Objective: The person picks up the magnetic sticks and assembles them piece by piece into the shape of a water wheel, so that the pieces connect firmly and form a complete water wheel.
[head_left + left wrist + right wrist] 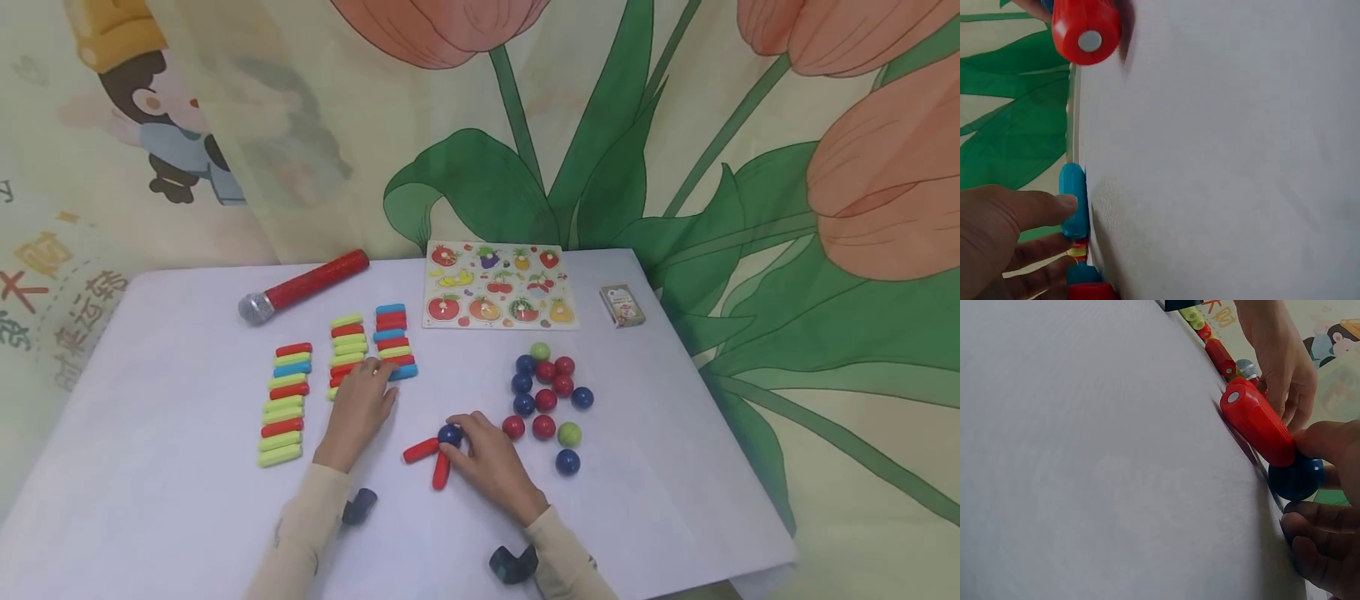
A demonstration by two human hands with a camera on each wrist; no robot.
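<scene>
My right hand (495, 462) pinches a dark blue ball (449, 435) between thumb and fingers. Two red rods (1257, 422) meet the ball, spreading from it in a V; their pale round end caps show in the wrist views. Over the middle and right columns of coloured rods, my left hand (358, 412) reaches forward with fingers spread. Its thumb lies over or against a blue rod (1074, 200) in the left wrist view; firm contact is unclear. That blue rod (403, 372) is at the near end of the right column.
A column of rods (285, 404) lies further left. Several red, blue and green balls (545, 400) sit to the right. Behind are a red microphone (318, 279), a fruit picture board (498, 286) and a small box (622, 306). The white table (660, 500) meets a printed backdrop.
</scene>
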